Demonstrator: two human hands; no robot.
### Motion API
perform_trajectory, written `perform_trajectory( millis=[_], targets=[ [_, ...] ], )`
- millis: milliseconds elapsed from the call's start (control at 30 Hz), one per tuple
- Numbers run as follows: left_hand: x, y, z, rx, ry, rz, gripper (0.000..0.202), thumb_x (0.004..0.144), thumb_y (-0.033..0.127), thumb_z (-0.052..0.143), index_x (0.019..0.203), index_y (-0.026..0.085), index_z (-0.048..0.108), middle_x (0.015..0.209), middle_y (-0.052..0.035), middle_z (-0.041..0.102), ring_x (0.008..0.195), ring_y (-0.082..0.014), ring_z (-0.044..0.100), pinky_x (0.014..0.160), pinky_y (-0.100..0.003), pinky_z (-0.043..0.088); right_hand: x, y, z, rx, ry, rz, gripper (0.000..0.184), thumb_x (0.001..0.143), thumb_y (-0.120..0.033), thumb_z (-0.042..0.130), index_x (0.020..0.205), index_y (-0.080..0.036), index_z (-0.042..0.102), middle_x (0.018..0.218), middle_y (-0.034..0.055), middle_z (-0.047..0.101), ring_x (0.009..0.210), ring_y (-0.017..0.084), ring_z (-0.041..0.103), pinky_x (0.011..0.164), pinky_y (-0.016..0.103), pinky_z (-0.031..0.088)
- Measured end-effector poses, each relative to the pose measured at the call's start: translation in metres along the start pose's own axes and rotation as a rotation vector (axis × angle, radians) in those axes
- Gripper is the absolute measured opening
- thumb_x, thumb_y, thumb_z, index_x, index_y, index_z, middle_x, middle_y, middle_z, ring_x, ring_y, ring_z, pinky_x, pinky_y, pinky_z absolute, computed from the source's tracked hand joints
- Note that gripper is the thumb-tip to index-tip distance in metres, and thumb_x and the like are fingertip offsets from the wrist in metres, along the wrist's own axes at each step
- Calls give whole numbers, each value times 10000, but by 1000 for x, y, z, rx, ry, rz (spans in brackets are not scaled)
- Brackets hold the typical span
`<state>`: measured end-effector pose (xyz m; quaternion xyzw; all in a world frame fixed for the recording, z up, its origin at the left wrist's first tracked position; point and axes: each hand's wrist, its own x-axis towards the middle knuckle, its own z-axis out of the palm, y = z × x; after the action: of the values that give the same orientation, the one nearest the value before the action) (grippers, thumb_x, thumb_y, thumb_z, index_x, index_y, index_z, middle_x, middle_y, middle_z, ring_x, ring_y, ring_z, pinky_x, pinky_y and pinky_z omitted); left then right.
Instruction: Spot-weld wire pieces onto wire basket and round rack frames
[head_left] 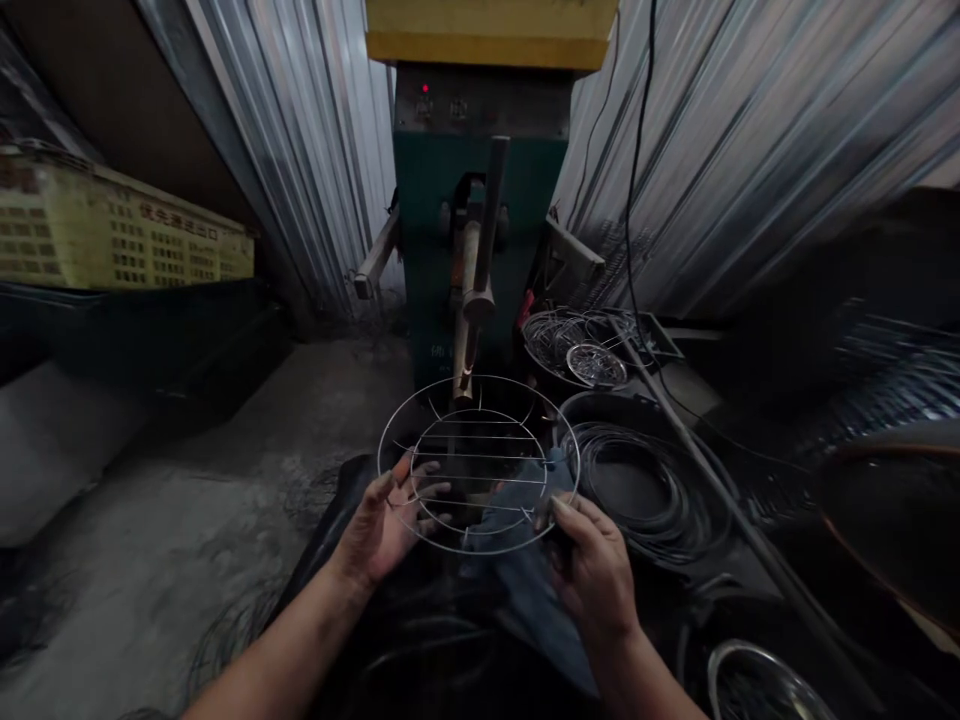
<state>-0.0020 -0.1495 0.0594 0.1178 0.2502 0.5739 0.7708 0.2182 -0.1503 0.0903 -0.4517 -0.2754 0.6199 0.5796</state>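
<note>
I hold a round wire rack point(478, 462), two concentric rings joined by straight cross wires, flat in front of me. My left hand point(384, 522) supports its left side from below, fingers curled up through the wires. My right hand point(589, 570) pinches the rack's right near rim between thumb and fingers. The rack's far edge lies just under the copper electrode tip point(465, 385) of a green spot-welding machine point(480, 210) with a yellow top.
A dark tub of coiled black wire rings point(645, 480) sits to the right, with a pile of finished wire racks point(581, 345) behind it. Corrugated metal walls close in both sides. A yellow crate point(112, 230) stands at left; bare concrete floor lies at lower left.
</note>
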Motion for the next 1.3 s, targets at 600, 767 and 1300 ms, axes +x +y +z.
perform_trajectory(
  millis=[600, 767, 1300],
  targets=[
    [19, 34, 8, 20, -17, -31, 345, 873, 305, 519, 1172, 134, 495, 1072, -157, 666, 725, -271, 694, 562, -318, 534, 41, -8, -65, -130, -12, -82, 327, 669, -416, 787, 886, -189, 700, 791, 15, 679, 495, 84, 527, 455, 199, 425],
    [25, 46, 11, 50, -14, -83, 317, 909, 338, 459, 1143, 131, 511, 1027, -152, 679, 692, -268, 692, 522, -292, 519, 60, -15, -40, -23, -78, -18, 436, 644, -421, 806, 991, -202, 659, 852, 21, 695, 512, 79, 534, 454, 189, 426],
    [49, 119, 39, 202, 98, -400, 537, 928, 515, 340, 1061, 39, 551, 931, -286, 669, 591, -301, 684, 306, -196, 403, 38, -41, 3, -36, -104, 138, 304, 605, -324, 822, 772, -141, 647, 512, -13, 586, 309, 25, 376, 282, 116, 250]
  ],
)
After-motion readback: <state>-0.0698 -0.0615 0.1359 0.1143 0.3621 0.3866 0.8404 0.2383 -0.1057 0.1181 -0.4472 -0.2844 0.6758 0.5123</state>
